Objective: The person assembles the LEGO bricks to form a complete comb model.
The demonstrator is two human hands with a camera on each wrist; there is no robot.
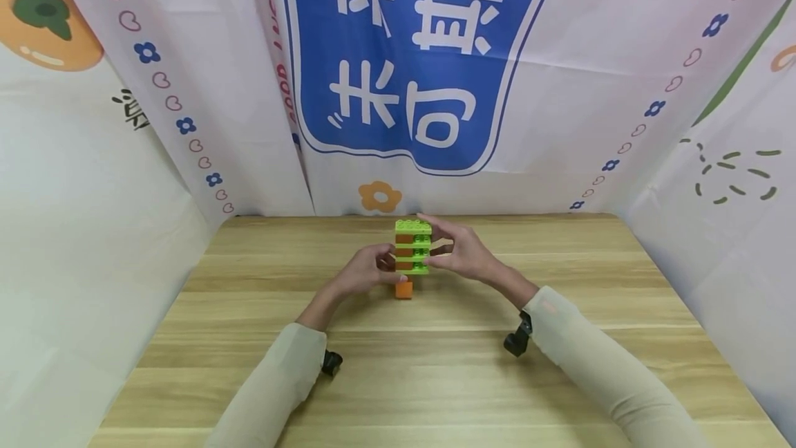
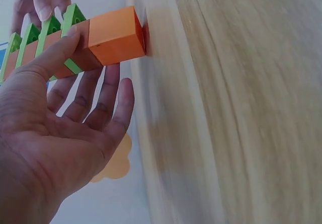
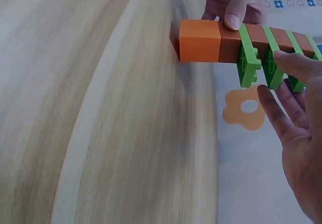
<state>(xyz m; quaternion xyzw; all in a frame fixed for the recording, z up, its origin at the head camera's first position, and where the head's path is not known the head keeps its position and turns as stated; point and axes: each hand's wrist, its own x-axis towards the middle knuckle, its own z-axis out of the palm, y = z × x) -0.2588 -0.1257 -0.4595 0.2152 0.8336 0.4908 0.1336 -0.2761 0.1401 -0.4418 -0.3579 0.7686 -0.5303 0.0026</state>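
A tower of building blocks point(image 1: 404, 252) stands upright at the back middle of the table. Its base is an orange block point(image 3: 199, 41), which meets the wood; above it, brown blocks point(image 3: 229, 42) alternate with green studded plates point(image 3: 248, 58) that jut out to the right. From the left, my left hand point(image 1: 363, 271) pinches the tower low down, thumb on the lowest brown block and fingers behind. My right hand point(image 1: 466, 252) holds the jutting green plates from the right, its thumb on a plate edge. Some right fingertips are hidden behind the plates in the head view.
The wood-grained table point(image 1: 429, 379) spreads in front of the tower. Close behind it hangs a printed white cloth point(image 1: 528, 137), with more cloth along both sides. Each wrist carries a small black camera point(image 1: 517, 339) near the cuff.
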